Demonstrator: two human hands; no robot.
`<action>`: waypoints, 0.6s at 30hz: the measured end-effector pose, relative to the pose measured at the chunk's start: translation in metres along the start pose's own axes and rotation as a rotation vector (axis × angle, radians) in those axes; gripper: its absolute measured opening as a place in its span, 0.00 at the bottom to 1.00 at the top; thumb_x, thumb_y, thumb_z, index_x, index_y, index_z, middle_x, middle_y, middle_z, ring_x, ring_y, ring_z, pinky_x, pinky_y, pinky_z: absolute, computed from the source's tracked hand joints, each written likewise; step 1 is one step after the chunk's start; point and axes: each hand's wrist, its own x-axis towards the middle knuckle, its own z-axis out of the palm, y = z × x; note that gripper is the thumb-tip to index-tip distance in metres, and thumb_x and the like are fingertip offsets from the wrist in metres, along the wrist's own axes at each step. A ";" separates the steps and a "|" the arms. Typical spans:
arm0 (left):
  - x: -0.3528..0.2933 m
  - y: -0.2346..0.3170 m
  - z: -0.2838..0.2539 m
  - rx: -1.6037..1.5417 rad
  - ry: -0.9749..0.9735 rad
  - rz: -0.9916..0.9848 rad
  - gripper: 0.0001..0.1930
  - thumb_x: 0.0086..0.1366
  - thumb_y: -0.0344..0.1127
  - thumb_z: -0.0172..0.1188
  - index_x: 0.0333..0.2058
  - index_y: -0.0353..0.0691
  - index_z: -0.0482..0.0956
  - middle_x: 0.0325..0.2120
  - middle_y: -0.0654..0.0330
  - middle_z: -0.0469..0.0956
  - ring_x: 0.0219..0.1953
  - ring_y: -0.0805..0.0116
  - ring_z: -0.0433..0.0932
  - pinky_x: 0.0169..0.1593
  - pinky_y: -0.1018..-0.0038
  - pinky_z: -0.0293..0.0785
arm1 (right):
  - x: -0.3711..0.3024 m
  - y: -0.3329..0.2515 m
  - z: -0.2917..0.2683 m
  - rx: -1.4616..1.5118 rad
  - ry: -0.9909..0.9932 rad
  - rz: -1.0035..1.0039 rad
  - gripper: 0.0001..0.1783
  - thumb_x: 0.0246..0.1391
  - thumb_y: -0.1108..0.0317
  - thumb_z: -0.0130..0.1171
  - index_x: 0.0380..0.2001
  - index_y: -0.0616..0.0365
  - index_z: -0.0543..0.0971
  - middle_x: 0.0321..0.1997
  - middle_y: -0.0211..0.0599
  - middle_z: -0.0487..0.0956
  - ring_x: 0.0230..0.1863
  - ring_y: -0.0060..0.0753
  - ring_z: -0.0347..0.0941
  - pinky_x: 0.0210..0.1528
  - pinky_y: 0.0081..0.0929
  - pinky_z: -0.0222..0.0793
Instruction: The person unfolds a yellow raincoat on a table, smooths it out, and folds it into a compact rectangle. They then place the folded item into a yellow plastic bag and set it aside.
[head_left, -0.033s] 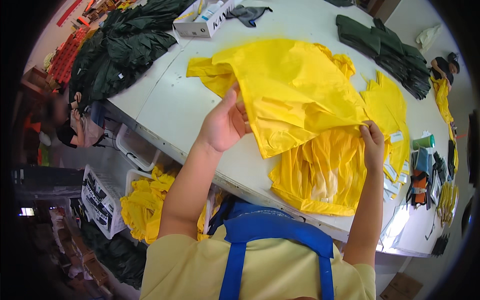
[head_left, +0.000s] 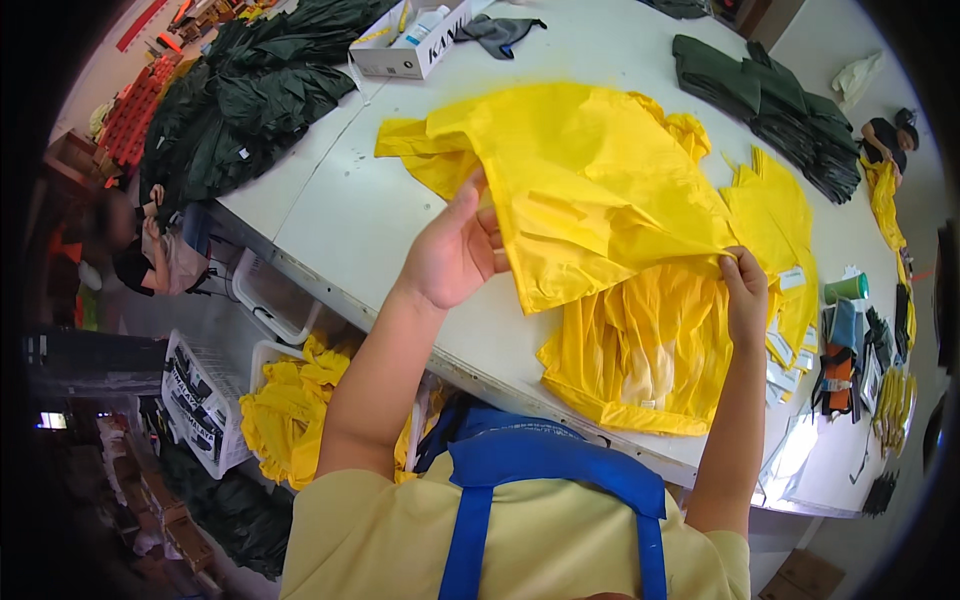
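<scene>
Yellow cloth point(head_left: 600, 170): one, middle of the frame, near side lifted off the table point(head_left: 350, 210)
Left hand point(head_left: 448, 258): centre, half curled, palm showing, fingertips behind the cloth's left edge; whether they pinch it, cannot tell
Right hand point(head_left: 746, 300): right of centre, thumb and fingers pinching the cloth's lower right corner
Gathered yellow piece point(head_left: 690, 350): one, pleated, below the lifted cloth; whether joined to it, cannot tell
Yellow stack point(head_left: 780, 215): one, right of centre, just beside the right hand
Slip risk: left edge could drop and crease, should the left hand be too loose
Snag risk: a sweep rightward could drag the stack, being so near
Bunching risk: cloth and gathered piece could crumple together, since they overlap
</scene>
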 end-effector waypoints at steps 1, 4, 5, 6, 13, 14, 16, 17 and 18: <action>0.001 0.002 0.005 0.063 0.009 0.013 0.31 0.68 0.39 0.49 0.65 0.51 0.46 0.56 0.57 0.68 0.54 0.61 0.71 0.52 0.60 0.73 | 0.000 -0.004 -0.001 0.023 -0.004 -0.003 0.06 0.60 0.69 0.51 0.32 0.60 0.73 0.28 0.20 0.68 0.32 0.13 0.60 0.37 0.12 0.56; 0.000 -0.007 0.018 0.210 0.090 0.044 0.38 0.63 0.29 0.51 0.66 0.54 0.39 0.53 0.57 0.70 0.51 0.63 0.73 0.50 0.64 0.73 | -0.005 -0.004 -0.003 -0.020 -0.013 -0.024 0.07 0.60 0.69 0.51 0.31 0.62 0.72 0.27 0.21 0.67 0.32 0.14 0.60 0.37 0.14 0.57; -0.001 -0.010 0.018 0.265 0.129 0.044 0.39 0.62 0.28 0.52 0.67 0.54 0.39 0.53 0.57 0.69 0.50 0.64 0.74 0.49 0.65 0.74 | -0.006 -0.002 -0.002 -0.030 -0.004 -0.037 0.07 0.59 0.70 0.51 0.31 0.63 0.72 0.27 0.21 0.67 0.32 0.14 0.60 0.36 0.14 0.57; -0.002 -0.013 0.016 0.324 0.167 0.053 0.41 0.61 0.27 0.53 0.67 0.53 0.39 0.54 0.57 0.69 0.50 0.64 0.74 0.48 0.67 0.75 | -0.006 0.001 -0.004 -0.037 -0.031 -0.032 0.07 0.60 0.70 0.50 0.31 0.63 0.73 0.26 0.22 0.68 0.33 0.14 0.61 0.38 0.14 0.58; -0.014 -0.072 0.033 0.438 0.161 -0.013 0.45 0.61 0.22 0.51 0.67 0.55 0.32 0.52 0.57 0.71 0.47 0.71 0.74 0.45 0.74 0.74 | -0.071 -0.045 0.093 -0.514 -0.061 -0.785 0.53 0.38 0.67 0.69 0.65 0.59 0.49 0.65 0.55 0.57 0.66 0.63 0.50 0.64 0.51 0.47; -0.016 -0.086 0.037 0.399 0.171 -0.067 0.44 0.62 0.22 0.51 0.67 0.54 0.31 0.51 0.57 0.71 0.47 0.73 0.74 0.45 0.76 0.73 | -0.070 -0.037 0.102 -0.474 -0.036 -0.788 0.53 0.38 0.67 0.69 0.65 0.59 0.50 0.64 0.56 0.58 0.65 0.62 0.53 0.63 0.50 0.49; -0.021 -0.108 0.031 0.507 0.075 -0.011 0.42 0.62 0.22 0.49 0.67 0.49 0.34 0.49 0.58 0.72 0.45 0.74 0.74 0.44 0.79 0.70 | -0.064 -0.020 0.119 -0.384 0.002 -0.784 0.52 0.38 0.68 0.68 0.64 0.60 0.51 0.63 0.58 0.60 0.62 0.59 0.59 0.62 0.49 0.53; -0.023 -0.108 0.028 0.607 0.042 -0.058 0.40 0.63 0.22 0.49 0.67 0.48 0.36 0.47 0.59 0.72 0.43 0.75 0.73 0.44 0.80 0.69 | -0.070 -0.017 0.117 -0.329 -0.080 -0.616 0.48 0.38 0.69 0.67 0.62 0.60 0.55 0.60 0.57 0.64 0.59 0.56 0.62 0.61 0.48 0.56; -0.025 -0.105 0.026 0.711 0.009 -0.111 0.38 0.63 0.22 0.48 0.67 0.46 0.38 0.45 0.60 0.73 0.41 0.75 0.73 0.43 0.81 0.69 | -0.077 -0.012 0.113 -0.272 -0.159 -0.443 0.44 0.38 0.71 0.66 0.61 0.60 0.59 0.56 0.56 0.67 0.55 0.54 0.66 0.60 0.47 0.58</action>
